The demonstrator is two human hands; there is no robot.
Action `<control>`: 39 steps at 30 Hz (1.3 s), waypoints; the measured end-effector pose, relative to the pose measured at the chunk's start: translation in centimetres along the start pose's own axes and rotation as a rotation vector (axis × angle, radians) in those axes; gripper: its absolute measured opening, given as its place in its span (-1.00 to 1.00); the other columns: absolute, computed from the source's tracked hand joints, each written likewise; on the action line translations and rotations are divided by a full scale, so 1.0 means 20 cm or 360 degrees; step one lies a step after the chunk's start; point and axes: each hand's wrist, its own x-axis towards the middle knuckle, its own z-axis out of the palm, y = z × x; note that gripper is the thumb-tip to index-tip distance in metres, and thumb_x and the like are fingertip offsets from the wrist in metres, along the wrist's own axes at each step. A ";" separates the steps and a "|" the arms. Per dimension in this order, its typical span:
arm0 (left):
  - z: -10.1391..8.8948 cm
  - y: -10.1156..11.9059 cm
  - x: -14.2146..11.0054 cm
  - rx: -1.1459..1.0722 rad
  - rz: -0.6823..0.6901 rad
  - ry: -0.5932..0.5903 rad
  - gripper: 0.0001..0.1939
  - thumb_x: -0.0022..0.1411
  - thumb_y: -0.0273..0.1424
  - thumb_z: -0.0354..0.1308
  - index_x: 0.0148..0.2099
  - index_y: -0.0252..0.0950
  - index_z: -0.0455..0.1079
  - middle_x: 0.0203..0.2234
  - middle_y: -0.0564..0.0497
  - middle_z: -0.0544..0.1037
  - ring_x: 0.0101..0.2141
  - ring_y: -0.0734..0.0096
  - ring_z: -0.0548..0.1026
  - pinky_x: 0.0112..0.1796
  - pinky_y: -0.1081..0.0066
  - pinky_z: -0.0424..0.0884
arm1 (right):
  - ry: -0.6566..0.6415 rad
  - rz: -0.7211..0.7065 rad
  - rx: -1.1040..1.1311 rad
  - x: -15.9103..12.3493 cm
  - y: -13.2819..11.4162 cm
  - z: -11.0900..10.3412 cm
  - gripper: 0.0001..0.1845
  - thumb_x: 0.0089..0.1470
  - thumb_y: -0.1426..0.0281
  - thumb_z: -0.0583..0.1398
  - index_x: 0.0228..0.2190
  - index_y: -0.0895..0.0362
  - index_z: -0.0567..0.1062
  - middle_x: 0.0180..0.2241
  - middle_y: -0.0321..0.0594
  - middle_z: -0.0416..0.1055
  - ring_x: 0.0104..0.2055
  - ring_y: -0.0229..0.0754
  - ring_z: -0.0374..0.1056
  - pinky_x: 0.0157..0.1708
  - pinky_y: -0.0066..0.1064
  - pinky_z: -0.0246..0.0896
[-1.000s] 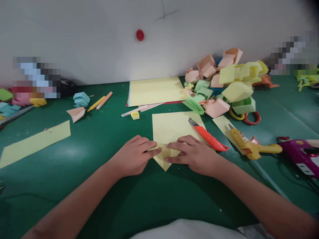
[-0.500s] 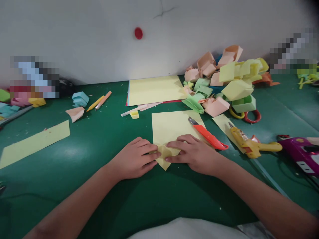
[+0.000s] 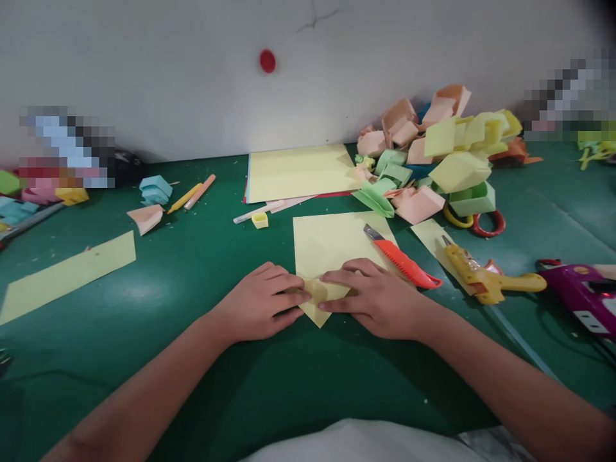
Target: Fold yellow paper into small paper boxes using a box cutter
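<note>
A pale yellow sheet of paper (image 3: 320, 247) lies on the green table, its near end coming to a point. My left hand (image 3: 264, 301) rests at the left of that pointed end, fingers stretched out and fingertips touching the paper. From the other side my right hand (image 3: 378, 298) lies over the paper, fingers spread and fingertips pressing near the point. Both hands are open; their thumbs are mostly hidden. Beside my right hand, a red utility knife (image 3: 407, 264) with its blade out lies partly on the sheet.
A yellow glue gun (image 3: 486, 279) lies to the right on a paper strip, with a purple device (image 3: 577, 295) beyond. Folded paper pieces (image 3: 418, 202) pile up behind, near scissors handles (image 3: 488, 224). Stacked sheets (image 3: 301, 173) lie by the wall; another strip (image 3: 72, 276) is at left.
Almost nothing differs. The fingers of both hands have shifted very slightly on the paper, and the whole view has moved a touch.
</note>
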 end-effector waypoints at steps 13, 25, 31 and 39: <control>0.02 -0.01 -0.01 -0.0039 0.0028 0.0077 -0.80 0.39 -0.36 0.16 0.01 -0.22 0.51 -0.10 -0.05 0.59 -0.16 0.32 0.50 -0.14 0.28 0.38 | -0.0001 -0.0010 0.0048 0.00 0.01 -0.01 -0.53 0.22 0.52 0.10 0.04 -0.09 0.58 0.19 -0.17 0.36 0.08 0.08 0.14 0.08 0.02 0.23; 0.02 -0.01 -0.01 -0.0040 0.0024 0.0095 -0.82 0.40 -0.35 0.15 -0.02 -0.22 0.51 -0.11 -0.05 0.60 -0.17 0.31 0.51 -0.15 0.29 0.37 | -0.0028 -0.0005 0.0089 0.00 0.01 -0.01 -0.51 0.22 0.53 0.09 0.06 -0.10 0.57 0.22 -0.18 0.33 0.08 0.09 0.13 0.07 0.05 0.22; 0.02 -0.01 0.00 -0.0051 0.0030 0.0095 -0.83 0.39 -0.35 0.16 -0.03 -0.23 0.52 -0.11 -0.04 0.60 -0.17 0.32 0.51 -0.15 0.29 0.37 | -0.0055 0.0002 0.0112 0.00 0.01 0.00 -0.51 0.24 0.52 0.08 0.08 -0.11 0.55 0.23 -0.19 0.30 0.10 0.10 0.12 0.08 0.06 0.21; 0.02 -0.01 0.00 -0.0047 0.0019 0.0087 -0.81 0.41 -0.34 0.14 -0.02 -0.24 0.51 -0.11 -0.04 0.60 -0.17 0.32 0.51 -0.16 0.29 0.36 | -0.0056 0.0005 0.0121 0.00 0.01 0.00 -0.52 0.24 0.53 0.08 0.06 -0.11 0.56 0.23 -0.20 0.31 0.11 0.09 0.13 0.09 0.05 0.20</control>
